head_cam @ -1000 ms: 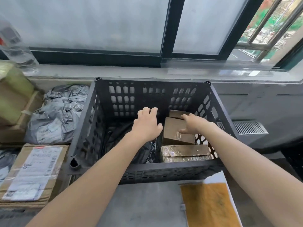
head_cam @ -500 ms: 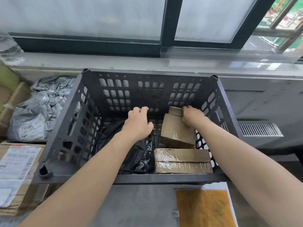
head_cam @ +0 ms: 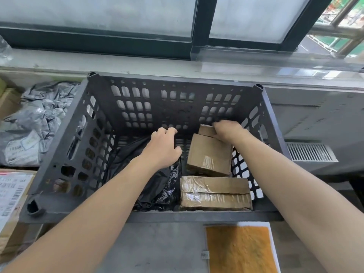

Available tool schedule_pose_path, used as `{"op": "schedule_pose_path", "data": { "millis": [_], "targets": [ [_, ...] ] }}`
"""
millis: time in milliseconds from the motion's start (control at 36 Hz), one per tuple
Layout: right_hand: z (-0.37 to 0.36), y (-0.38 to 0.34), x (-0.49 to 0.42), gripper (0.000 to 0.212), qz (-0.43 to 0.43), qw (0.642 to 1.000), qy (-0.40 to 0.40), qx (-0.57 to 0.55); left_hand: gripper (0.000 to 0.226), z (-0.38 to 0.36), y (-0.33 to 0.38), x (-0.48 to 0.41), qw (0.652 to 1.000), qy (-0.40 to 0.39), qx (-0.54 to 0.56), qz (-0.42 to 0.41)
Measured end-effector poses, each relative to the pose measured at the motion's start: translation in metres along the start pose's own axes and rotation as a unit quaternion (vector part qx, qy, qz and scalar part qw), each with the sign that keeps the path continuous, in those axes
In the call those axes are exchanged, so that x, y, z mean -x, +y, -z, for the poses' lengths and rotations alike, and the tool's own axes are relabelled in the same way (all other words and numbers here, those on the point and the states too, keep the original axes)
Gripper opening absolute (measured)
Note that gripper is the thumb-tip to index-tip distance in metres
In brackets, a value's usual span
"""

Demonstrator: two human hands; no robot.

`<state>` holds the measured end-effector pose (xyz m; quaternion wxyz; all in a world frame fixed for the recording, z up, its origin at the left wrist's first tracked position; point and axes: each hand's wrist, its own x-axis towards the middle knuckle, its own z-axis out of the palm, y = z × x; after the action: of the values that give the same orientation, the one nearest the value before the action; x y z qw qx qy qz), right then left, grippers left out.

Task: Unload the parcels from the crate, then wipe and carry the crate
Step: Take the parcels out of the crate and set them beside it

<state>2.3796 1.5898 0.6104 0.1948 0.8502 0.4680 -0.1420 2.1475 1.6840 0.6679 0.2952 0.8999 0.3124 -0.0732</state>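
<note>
Reaching into the dark crate [head_cam: 137,107], the right hand [head_cam: 228,130] has its fingers clamped round a small cardboard parcel [head_cam: 204,131] in the far right corner. The left hand [head_cam: 163,148] hovers over the black bag [head_cam: 153,186], fingers loosely curled, holding nothing.

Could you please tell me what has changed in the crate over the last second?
The right hand slid from the tilted box back to the small box behind it and now curls its fingers over its far edge. The left hand reached deeper above the black bag, holding nothing. The taped front box and crate have not moved.
</note>
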Motion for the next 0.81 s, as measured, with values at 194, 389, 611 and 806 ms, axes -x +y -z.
{"op": "schedule_pose_path", "data": {
  "millis": [194,389,611,806],
  "targets": [
    [0.015,-0.009,0.016,0.032,0.026,0.995,0.044,0.087,0.054,-0.001,-0.002,-0.003,1.000,-0.011,0.026,0.007],
    [0.066,-0.024,0.059,0.044,0.036,0.984,0.176,0.011,0.046,0.008,0.000,-0.005,0.987,0.022,0.155,0.033],
    [0.077,-0.058,0.116,0.051,0.136,0.927,0.335,-0.103,0.053,0.044,0.001,0.007,0.756,-0.044,0.617,0.215],
    [0.073,-0.085,0.138,0.044,0.200,0.880,0.385,-0.195,0.022,0.058,-0.024,0.024,0.787,-0.045,0.605,0.112]
  ]
}}
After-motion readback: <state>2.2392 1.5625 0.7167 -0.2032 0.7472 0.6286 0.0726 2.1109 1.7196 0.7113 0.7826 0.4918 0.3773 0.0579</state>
